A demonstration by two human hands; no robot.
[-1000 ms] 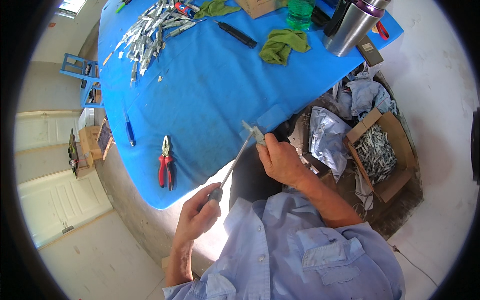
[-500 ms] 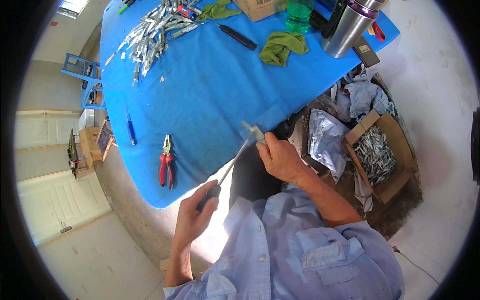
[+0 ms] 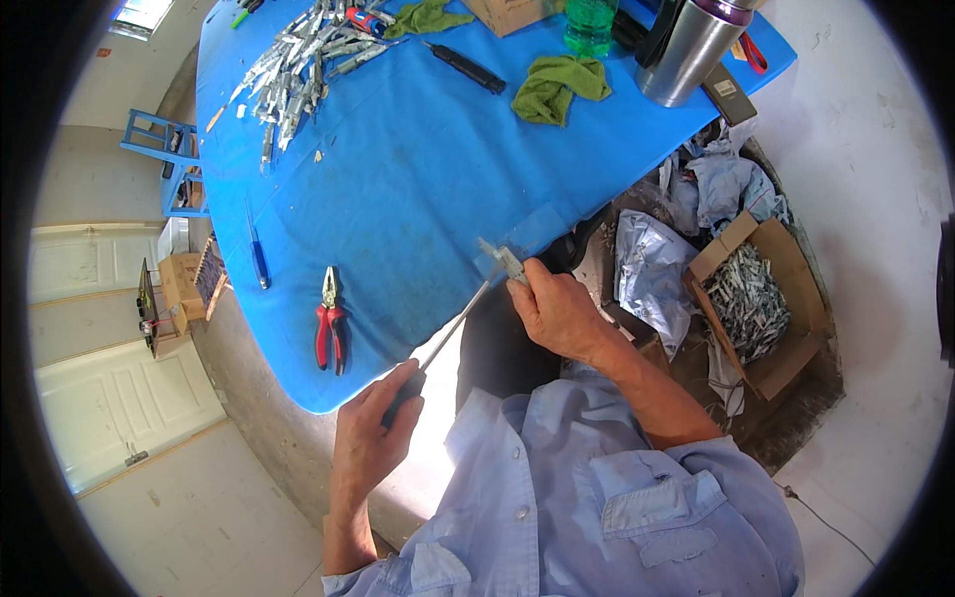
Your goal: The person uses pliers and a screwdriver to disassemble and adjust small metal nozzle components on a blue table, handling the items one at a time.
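Note:
My left hand (image 3: pixel 373 428) is closed round the dark handle of a screwdriver (image 3: pixel 456 324), whose long shaft slants up and to the right. Between the fingers and thumb of my right hand (image 3: pixel 563 310) is a small grey metal piece (image 3: pixel 510 265), held at the near edge of the blue-covered table (image 3: pixel 398 219). The shaft's tip is at or very close to this piece; I cannot tell whether they touch. Left of my hands, red-handled pliers (image 3: pixel 329 323) lie on the cloth, and a blue-handled screwdriver (image 3: pixel 259 257) rests farther left.
A heap of grey metal strips (image 3: pixel 293 85) covers the far left of the table. Beyond my right hand are a green cloth (image 3: pixel 559 90), a black tool (image 3: pixel 465 67) and a steel flask (image 3: pixel 686 60). Below the table's right side stands a carton (image 3: pixel 801 348) of metal pieces beside silvery bags (image 3: pixel 647 264).
My left hand and the screwdriver have shifted slightly down and to the left. My right hand keeps its grip on the metal piece, almost in the same place.

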